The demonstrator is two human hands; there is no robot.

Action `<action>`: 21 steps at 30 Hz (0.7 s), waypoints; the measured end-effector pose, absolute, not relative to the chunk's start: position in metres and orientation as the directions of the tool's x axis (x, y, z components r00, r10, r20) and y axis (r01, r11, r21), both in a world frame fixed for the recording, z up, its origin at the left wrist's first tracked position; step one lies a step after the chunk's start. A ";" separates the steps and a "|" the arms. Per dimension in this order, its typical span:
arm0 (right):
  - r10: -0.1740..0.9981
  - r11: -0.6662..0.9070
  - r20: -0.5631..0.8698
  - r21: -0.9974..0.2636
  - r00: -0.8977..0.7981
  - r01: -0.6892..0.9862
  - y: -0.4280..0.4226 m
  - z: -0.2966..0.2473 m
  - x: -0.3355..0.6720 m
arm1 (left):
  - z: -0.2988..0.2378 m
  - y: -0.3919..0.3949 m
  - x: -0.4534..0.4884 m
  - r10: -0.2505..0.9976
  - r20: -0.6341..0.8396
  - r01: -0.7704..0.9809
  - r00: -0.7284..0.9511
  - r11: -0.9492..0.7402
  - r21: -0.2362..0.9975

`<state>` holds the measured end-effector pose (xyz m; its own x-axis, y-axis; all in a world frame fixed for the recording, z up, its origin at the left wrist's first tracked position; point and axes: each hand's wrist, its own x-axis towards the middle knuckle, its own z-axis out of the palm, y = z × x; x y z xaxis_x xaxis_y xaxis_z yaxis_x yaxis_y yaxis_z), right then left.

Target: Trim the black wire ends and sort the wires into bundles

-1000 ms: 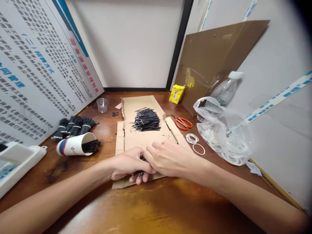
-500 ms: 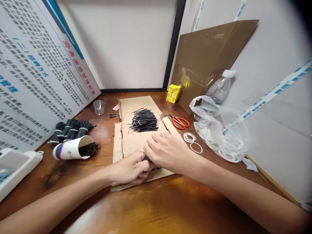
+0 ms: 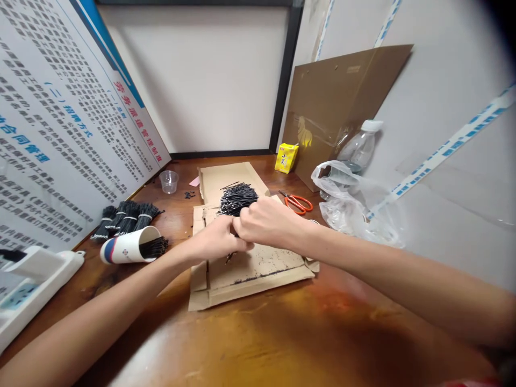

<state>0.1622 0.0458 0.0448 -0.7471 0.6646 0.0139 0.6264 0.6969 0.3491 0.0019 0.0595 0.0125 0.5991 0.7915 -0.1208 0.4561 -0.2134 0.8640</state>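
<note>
Tabletop (image 3: 250,344) of polished brown wood fills the lower part of the frame. A white panel (image 3: 201,80) with a black border stands at upper centre. A printed board (image 3: 68,107) with black, blue and red characters leans at upper left. A brown board (image 3: 322,102) with a gold emblem stands at upper right. A flattened cardboard sheet (image 3: 262,263) lies at frame centre, its near part speckled dark. A clear plastic bag (image 3: 355,209) sits right of centre. A white power strip (image 3: 44,293) occupies the left edge.

The right hand (image 3: 262,220) is at frame centre above the cardboard, back upward, fingers curled; whether it grips anything cannot be determined. The left hand (image 3: 217,236) adjoins it on the left side, closed around black wire pieces (image 3: 230,258); their ends project below the hand, and the remainder is concealed.

A paper cup (image 3: 127,247) lies on its side at left, mouth facing right, with wires (image 3: 153,248) inside. Banded wire bundles (image 3: 129,215) lie behind it. A transparent bottle (image 3: 358,148) with a white cap leans behind the bag. A loose wire pile (image 3: 238,198) rests on the cardboard, just beyond the hands. Red-handled scissors (image 3: 298,204) lie right of the pile. A yellow carton (image 3: 286,158) stands near the brown board. A clear plastic tub (image 3: 169,183) stands left of the cardboard. Black scraps (image 3: 189,194) lie between tub and cardboard.
</note>
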 end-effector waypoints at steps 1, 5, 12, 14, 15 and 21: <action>0.658 0.709 -0.014 0.351 -0.753 0.612 0.049 0.047 0.160 | 0.011 0.063 0.005 0.803 -0.114 0.451 0.585 -0.207 0.868; 0.626 0.750 -0.120 0.362 -0.771 0.553 0.049 0.052 0.152 | -0.006 0.064 0.018 0.848 -0.040 0.415 0.529 -0.218 0.883; 0.578 0.734 0.049 0.406 -0.815 0.544 0.034 0.078 0.170 | -0.029 0.058 0.022 0.879 0.090 0.303 0.467 -0.255 0.918; 0.535 0.794 0.135 0.256 -0.834 0.551 0.036 0.085 0.175 | -0.030 0.058 0.019 0.878 0.106 0.280 0.468 -0.260 0.924; 0.522 0.820 0.198 0.149 -0.830 0.552 0.038 0.086 0.175 | -0.030 0.058 0.018 0.874 0.111 0.273 0.474 -0.266 0.925; 0.541 0.839 0.250 -0.224 -0.803 0.495 0.054 0.048 0.157 | -0.032 0.058 0.013 0.876 0.091 0.291 0.474 -0.253 0.923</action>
